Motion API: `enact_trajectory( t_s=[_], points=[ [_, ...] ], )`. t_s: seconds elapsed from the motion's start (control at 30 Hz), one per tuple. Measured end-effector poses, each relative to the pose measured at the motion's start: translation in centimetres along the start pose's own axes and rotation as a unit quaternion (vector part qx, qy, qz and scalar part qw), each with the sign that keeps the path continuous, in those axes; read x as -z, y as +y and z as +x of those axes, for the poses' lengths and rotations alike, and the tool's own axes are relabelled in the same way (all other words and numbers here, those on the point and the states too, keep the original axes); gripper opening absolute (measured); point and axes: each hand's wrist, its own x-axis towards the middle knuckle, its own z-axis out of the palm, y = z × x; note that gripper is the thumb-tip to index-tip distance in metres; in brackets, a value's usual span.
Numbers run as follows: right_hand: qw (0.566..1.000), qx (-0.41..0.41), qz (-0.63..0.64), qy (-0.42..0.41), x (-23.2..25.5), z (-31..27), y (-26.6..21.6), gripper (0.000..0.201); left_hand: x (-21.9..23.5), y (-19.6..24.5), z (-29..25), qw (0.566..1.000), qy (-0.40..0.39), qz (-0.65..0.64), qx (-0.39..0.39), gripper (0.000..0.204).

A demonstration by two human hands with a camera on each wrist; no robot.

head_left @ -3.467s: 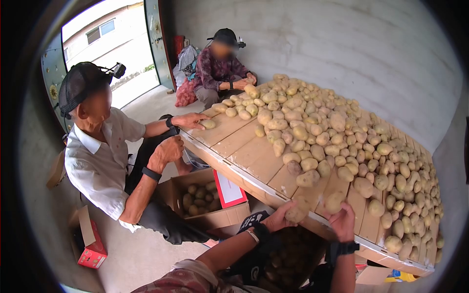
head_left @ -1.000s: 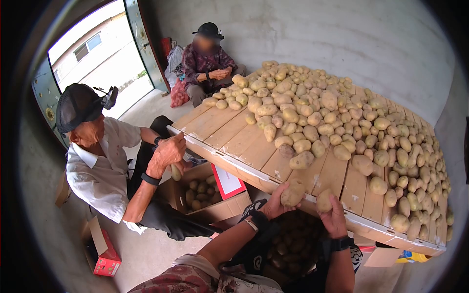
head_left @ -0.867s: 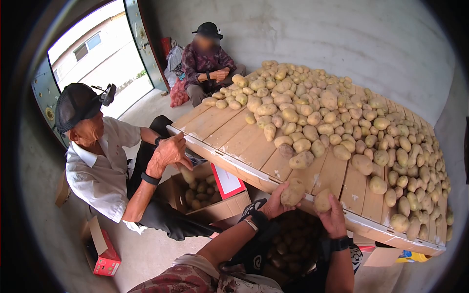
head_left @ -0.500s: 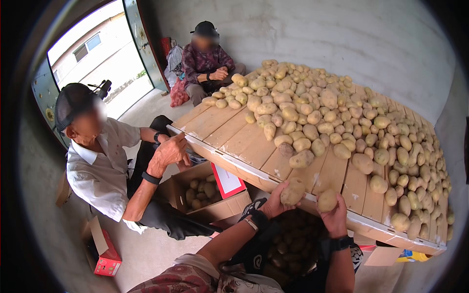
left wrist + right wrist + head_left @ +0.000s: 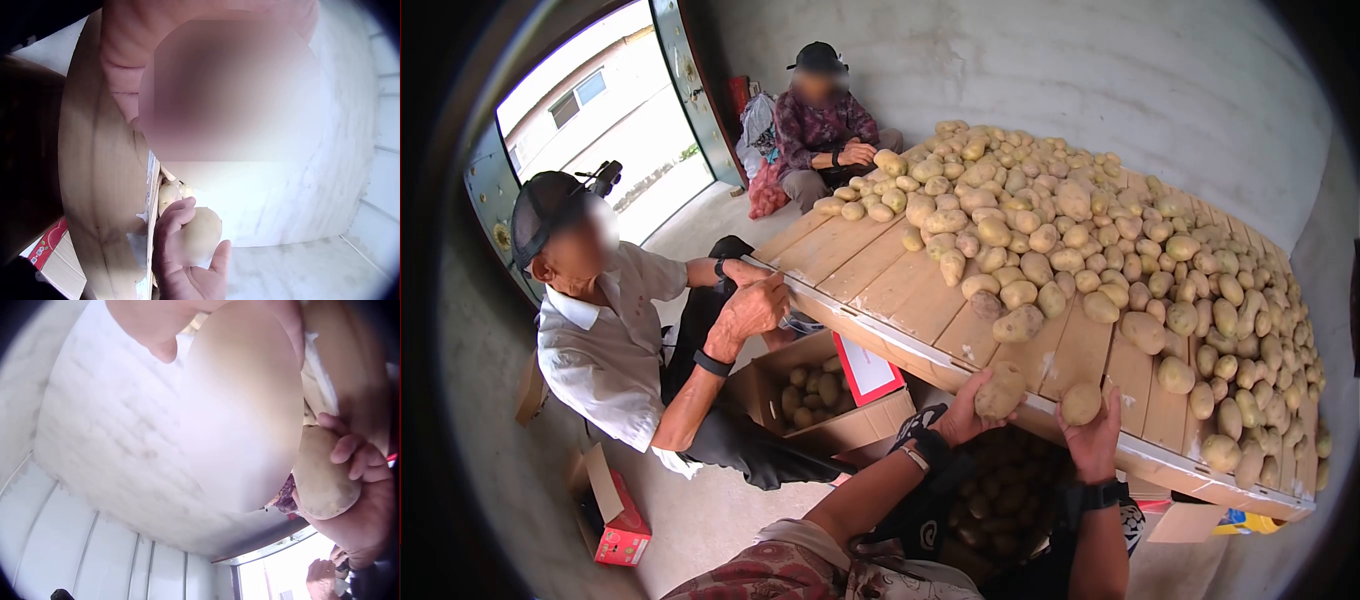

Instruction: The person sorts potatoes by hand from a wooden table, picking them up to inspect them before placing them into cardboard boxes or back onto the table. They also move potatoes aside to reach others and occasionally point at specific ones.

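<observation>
Near the table's front edge, my left hand (image 5: 962,414) grips a large potato (image 5: 1000,390). My right hand (image 5: 1094,440) holds a smaller, rounder potato (image 5: 1081,403) a short way to the right, the two potatoes apart. In the left wrist view, my right hand (image 5: 195,282) cups its potato (image 5: 203,236) from below, fingers on one side and thumb on the other. The right wrist view shows my left fingers (image 5: 357,456) curled round the larger potato (image 5: 325,478). Many potatoes (image 5: 1075,200) lie heaped on the plank table (image 5: 905,312).
Below the table edge, a dark container holds potatoes (image 5: 1000,495). Another open cardboard box (image 5: 870,430) with potatoes stands left of it. A person in a white shirt (image 5: 605,370) sits at the left; another in a patterned top (image 5: 805,130) sits at the table's far end.
My right hand has turned its potato and its thumb now stands away from it; my left hand keeps its grip. The white-shirted person's potato has left their hand above the box.
</observation>
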Motion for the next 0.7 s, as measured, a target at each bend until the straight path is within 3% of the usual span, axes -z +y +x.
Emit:
enact_trajectory(
  t_s=[0.13,0.23,0.4,0.63,0.7],
  points=[
    [0.999,0.013,-0.033,0.002,0.9,0.4,0.6,0.032,-0.1,0.2,0.0,1.0,-0.003,-0.011,-0.001,0.056],
    [0.998,0.01,-0.027,-0.054,2.2,0.9,0.4,0.032,-0.2,0.1,0.0,1.0,0.01,-0.013,0.003,0.056],
    [0.99,-0.041,0.102,-0.087,1.6,0.8,-0.4,0.038,0.1,0.1,0.1,1.0,0.003,-0.017,0.014,0.055],
    [0.992,-0.05,0.047,-0.11,2.4,1.1,-0.3,0.042,-0.2,0.2,0.1,1.0,0.005,-0.011,0.01,0.055],
    [0.996,-0.03,0.015,-0.079,2.1,1.0,-0.1,0.041,-0.3,0.2,0.0,1.0,0.013,-0.012,0.012,0.055]
  ],
)
